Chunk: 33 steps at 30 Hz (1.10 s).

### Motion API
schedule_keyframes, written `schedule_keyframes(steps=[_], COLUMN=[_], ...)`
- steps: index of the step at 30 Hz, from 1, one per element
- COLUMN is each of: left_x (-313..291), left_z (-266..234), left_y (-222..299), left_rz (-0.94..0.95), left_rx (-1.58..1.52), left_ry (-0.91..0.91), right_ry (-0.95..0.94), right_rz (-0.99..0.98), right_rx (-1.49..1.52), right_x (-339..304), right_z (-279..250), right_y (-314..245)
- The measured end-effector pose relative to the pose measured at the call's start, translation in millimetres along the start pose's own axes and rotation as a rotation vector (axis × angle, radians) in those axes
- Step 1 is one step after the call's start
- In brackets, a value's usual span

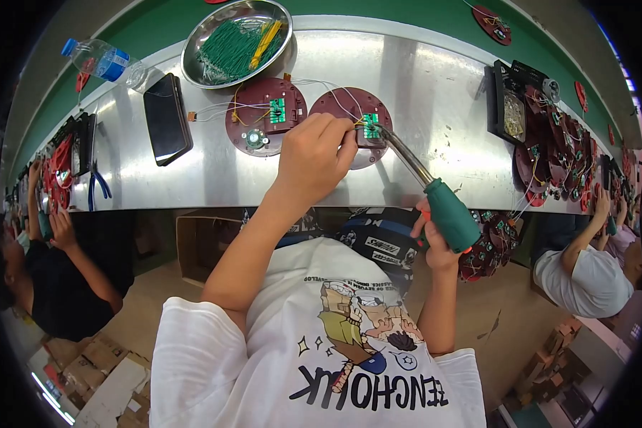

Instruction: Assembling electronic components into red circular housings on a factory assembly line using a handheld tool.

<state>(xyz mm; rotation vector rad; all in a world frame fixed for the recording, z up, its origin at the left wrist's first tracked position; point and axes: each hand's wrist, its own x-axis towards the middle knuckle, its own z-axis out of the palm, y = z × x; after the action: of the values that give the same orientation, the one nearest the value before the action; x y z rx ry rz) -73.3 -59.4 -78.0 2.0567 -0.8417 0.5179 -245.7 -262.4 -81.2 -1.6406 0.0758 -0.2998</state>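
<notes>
My right hand (pixel 435 239) grips the green handle of a soldering iron (pixel 451 215). Its metal tip reaches a small green circuit board (pixel 371 126) on a round dark-red plastic housing (pixel 362 158). At the same board my left hand (pixel 318 151) is closed in a pinch on a thin wire, whose end is partly hidden by the fingers. Left of that lies a second dark-red housing (pixel 246 96) with a green circuit board (pixel 277 110), a round silver part (pixel 255 138) and loose thin wires.
A steel bowl (pixel 187 60) of green and yellow wires stands at the far edge of the metal table (pixel 435 85). Leftward are a black phone (pixel 165 118), a plastic bottle (pixel 110 63) and blue pliers (pixel 98 187). Housings (pixel 538 160) pile up at right. Other people work on both sides.
</notes>
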Motion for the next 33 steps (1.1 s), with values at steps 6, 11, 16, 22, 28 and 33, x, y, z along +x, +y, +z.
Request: schedule_keyframes(steps=[6, 11, 16, 22, 28, 33], left_x=[1, 1, 1, 2, 4, 3], left_z=[-2, -2, -2, -4, -17, 0], left_y=[1, 0, 2, 1, 16, 8], left_rz=[-0.001, -0.015, -0.019, 0.037, 0.095, 0.09], left_rx=[0.015, 0.002, 0.008, -0.062, 0.037, 0.015], left_ry=[-0.015, -0.021, -0.028, 0.114, 0.171, 0.112], right_ry=[0.027, 0.025, 0.053, 0.114, 0.008, 0.051], right_rz=[-0.035, -0.076, -0.072, -0.076, -0.078, -0.011], right_rx=[-0.023, -0.035, -0.02, 0.054, -0.045, 0.001], right_x=[-1, 1, 0, 1, -4, -3], right_z=[1, 3, 4, 4, -2, 5], right_y=[-1, -2, -1, -2, 2, -4])
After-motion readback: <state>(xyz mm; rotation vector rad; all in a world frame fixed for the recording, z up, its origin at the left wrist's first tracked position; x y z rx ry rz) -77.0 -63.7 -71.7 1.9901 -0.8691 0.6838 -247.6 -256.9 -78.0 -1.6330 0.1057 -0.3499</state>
